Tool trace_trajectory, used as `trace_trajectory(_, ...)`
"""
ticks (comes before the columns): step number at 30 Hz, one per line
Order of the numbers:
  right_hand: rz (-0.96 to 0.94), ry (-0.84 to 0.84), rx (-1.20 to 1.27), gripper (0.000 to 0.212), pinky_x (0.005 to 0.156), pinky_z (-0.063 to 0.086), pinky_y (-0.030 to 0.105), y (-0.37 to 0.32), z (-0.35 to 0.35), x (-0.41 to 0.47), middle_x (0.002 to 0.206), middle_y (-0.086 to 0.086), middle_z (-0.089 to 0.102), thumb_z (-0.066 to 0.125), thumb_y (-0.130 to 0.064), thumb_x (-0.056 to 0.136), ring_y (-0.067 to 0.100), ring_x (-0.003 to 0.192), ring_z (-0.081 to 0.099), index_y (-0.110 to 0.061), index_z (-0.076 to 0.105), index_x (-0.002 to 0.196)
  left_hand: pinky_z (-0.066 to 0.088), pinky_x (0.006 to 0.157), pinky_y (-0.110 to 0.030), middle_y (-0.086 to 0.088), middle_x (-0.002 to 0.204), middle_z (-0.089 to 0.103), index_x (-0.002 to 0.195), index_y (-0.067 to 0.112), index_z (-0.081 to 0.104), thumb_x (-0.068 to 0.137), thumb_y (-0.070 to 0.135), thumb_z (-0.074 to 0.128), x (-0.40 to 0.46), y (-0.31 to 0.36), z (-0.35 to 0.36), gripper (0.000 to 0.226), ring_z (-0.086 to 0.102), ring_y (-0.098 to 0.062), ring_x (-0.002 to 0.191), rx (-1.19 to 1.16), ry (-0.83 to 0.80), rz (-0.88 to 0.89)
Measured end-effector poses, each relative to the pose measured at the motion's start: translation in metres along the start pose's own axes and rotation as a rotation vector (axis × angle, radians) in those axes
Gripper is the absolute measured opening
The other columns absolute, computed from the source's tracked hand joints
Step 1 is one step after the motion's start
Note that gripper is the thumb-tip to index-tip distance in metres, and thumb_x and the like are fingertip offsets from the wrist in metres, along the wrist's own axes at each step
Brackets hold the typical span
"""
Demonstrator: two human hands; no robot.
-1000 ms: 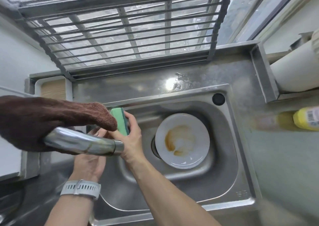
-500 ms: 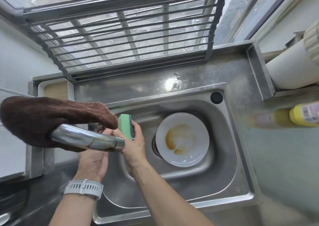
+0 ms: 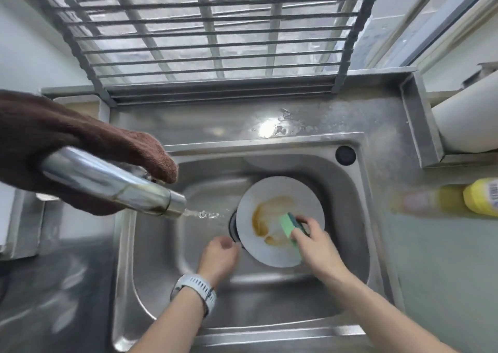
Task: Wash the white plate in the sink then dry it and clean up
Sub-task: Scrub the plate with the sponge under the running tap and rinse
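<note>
A white plate (image 3: 275, 196) smeared with brown sauce lies in the steel sink (image 3: 347, 204), partly over the drain. My right hand (image 3: 314, 242) grips a green sponge (image 3: 287, 224) and presses it on the plate's lower right part. My left hand (image 3: 218, 255), a watch on its wrist, sits at the plate's lower left rim with curled fingers; whether it grips the rim is unclear. Water runs from the chrome faucet (image 3: 113, 182) toward the drain.
A brown cloth (image 3: 80, 139) hangs over the faucet at the left. A yellow detergent bottle (image 3: 479, 196) lies on the counter at the right, below a white paper roll (image 3: 466, 126). A metal dish rack (image 3: 215, 37) spans the back above the sink.
Both hands left the faucet at the left and moved right to the plate. The sponge now rests on the plate, and water is running from the faucet.
</note>
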State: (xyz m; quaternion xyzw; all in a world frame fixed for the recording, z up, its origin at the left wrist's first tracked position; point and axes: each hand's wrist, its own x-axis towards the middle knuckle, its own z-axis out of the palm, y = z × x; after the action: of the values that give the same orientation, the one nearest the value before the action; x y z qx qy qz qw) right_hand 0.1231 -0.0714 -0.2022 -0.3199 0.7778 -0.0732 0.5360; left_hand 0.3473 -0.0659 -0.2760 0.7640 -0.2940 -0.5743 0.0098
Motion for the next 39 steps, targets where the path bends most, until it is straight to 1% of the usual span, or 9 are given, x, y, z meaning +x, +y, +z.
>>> trace_trajectory(3,-0.09,0.043,-0.268,0.055,0.098,0.047,0.041,0.005,-0.018,0.022,0.119,0.009,0.052,0.053,-0.043,0.087,0.03,0.105,0.058,-0.04,0.04,0.14,0.056,0.102,-0.044,-0.01,0.112,0.078,0.115,0.015,0.073,0.074,0.05,0.065,0.01,0.007,0.016,0.055,0.071,-0.034,0.11,0.058,0.01,-0.006)
trace_trajectory(10,-0.337,0.132,-0.625,0.061,0.093,0.045,0.04,0.005,-0.012,0.054,0.125,0.008,0.06,0.058,-0.04,0.08,0.034,0.109,0.053,-0.036,0.039,0.138,0.065,0.082,-0.053,-0.011,0.082,0.08,0.088,0.018,0.063,0.069,0.032,0.066,0.055,-0.011,0.035,0.024,0.079,-0.031,0.082,0.002,-0.004,0.052)
trace_trajectory(17,-0.492,0.13,-0.809,0.069,0.079,0.051,0.04,0.002,0.002,0.054,0.112,0.007,0.055,0.06,-0.031,0.072,0.033,0.104,0.053,-0.034,0.035,0.137,0.065,0.08,-0.053,-0.013,0.095,0.077,0.087,0.02,0.059,0.066,0.034,0.058,0.067,-0.029,0.006,0.025,0.077,-0.037,0.089,-0.012,0.07,0.059)
trace_trajectory(22,-0.708,0.083,-0.98,0.065,0.066,0.042,0.034,-0.004,0.041,0.05,0.116,0.007,0.049,0.058,-0.029,0.079,0.03,0.102,0.051,-0.032,0.035,0.139,0.065,0.08,-0.055,-0.01,0.094,0.077,0.087,0.029,0.058,0.068,0.037,0.058,0.082,-0.053,-0.006,0.021,0.077,-0.038,0.089,-0.048,0.087,0.041)
trace_trajectory(24,-0.801,0.082,-1.038,0.062,0.067,0.041,0.036,-0.01,0.054,0.059,0.122,0.011,0.048,0.06,-0.028,0.082,0.033,0.103,0.05,-0.03,0.035,0.139,0.065,0.079,-0.055,-0.009,0.094,0.078,0.085,0.036,0.059,0.064,0.04,0.059,0.085,-0.057,-0.006,0.021,0.078,-0.036,0.089,-0.056,0.088,0.037)
trace_trajectory(28,-0.877,0.179,-1.096,0.056,0.075,0.048,0.043,-0.027,0.054,0.086,0.124,0.016,0.049,0.062,-0.024,0.084,0.038,0.106,0.051,-0.027,0.042,0.136,0.065,0.08,-0.052,-0.006,0.097,0.075,0.091,0.026,0.059,0.069,0.035,0.058,0.064,-0.04,-0.004,0.023,0.077,-0.035,0.091,-0.036,0.122,0.052)
trace_trajectory(32,-0.804,0.197,-1.101,0.055,0.052,0.043,0.036,0.001,0.037,0.07,0.098,0.013,0.058,0.079,-0.02,0.064,0.033,0.077,0.057,-0.022,0.057,0.114,0.065,0.08,-0.051,-0.009,0.1,0.073,0.09,0.021,0.059,0.068,0.032,0.057,0.052,-0.032,0.007,0.025,0.075,-0.036,0.095,-0.047,0.15,0.04)
trace_trajectory(36,-0.902,0.04,-1.122,0.064,0.04,0.042,0.035,0.024,0.073,0.042,0.087,0.011,0.057,0.086,-0.021,0.044,0.029,0.061,0.055,-0.021,0.061,0.103,0.065,0.082,-0.049,-0.008,0.102,0.072,0.092,0.022,0.059,0.079,0.027,0.062,0.051,-0.033,0.013,0.014,0.075,-0.035,0.095,-0.043,0.136,0.024)
trace_trajectory(39,-0.989,0.109,-1.077,0.055,0.045,0.034,0.033,-0.014,0.098,0.063,0.088,0.014,0.058,0.078,-0.02,0.06,0.034,0.064,0.056,-0.021,0.058,0.111,0.066,0.08,-0.051,-0.008,0.105,0.076,0.094,0.023,0.062,0.071,0.036,0.064,0.073,-0.046,0.015,0.027,0.077,-0.036,0.096,-0.07,0.123,0.003)
